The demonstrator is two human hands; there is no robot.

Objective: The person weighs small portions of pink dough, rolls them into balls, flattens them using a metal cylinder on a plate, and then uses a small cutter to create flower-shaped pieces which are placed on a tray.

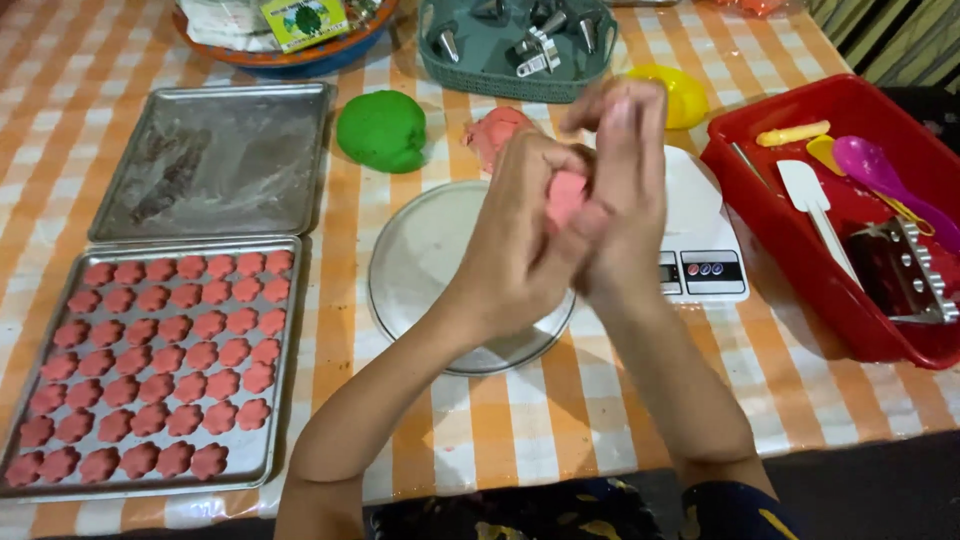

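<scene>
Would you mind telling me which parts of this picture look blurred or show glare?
In the head view, the right hand is smeared by motion blur at the fingertips, and the left hand is slightly soft around the pink dough piece; the flower-shaped pink cookies look sharp; the empty baking tray and round glass plate carry dull, soft reflections, with no harsh glare.

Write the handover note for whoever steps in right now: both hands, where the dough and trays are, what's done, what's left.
Left hand and right hand: pressed together around a small pink dough piece, above the round glass plate.
Pink dough lump and green dough ball lie on the striped tablecloth behind the plate.
Done: near metal tray almost full of pink flower-shaped pieces.
Left: far metal tray holds none; green ball looks whole.
</scene>
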